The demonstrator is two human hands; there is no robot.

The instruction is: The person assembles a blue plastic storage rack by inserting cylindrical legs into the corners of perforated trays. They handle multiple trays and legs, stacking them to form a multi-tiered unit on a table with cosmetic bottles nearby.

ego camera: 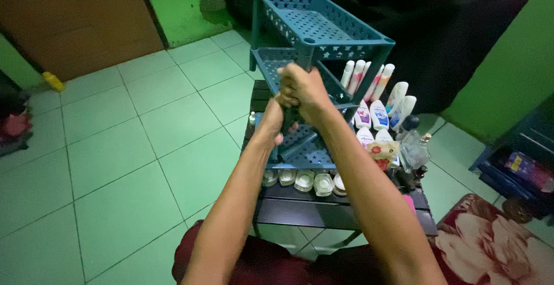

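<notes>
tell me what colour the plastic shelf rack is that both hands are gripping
Teal blue, with star-shaped cutouts along the tray rims; the rack shows best in the head view.

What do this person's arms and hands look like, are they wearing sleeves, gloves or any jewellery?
Both arms are bare from the bottom edge of the picture up to the wrists, with no sleeves showing. The left hand and right hand wear no gloves. No watch, bracelet or ring shows, though the fingers are partly hidden. The lap below appears covered in dark red cloth.
</notes>
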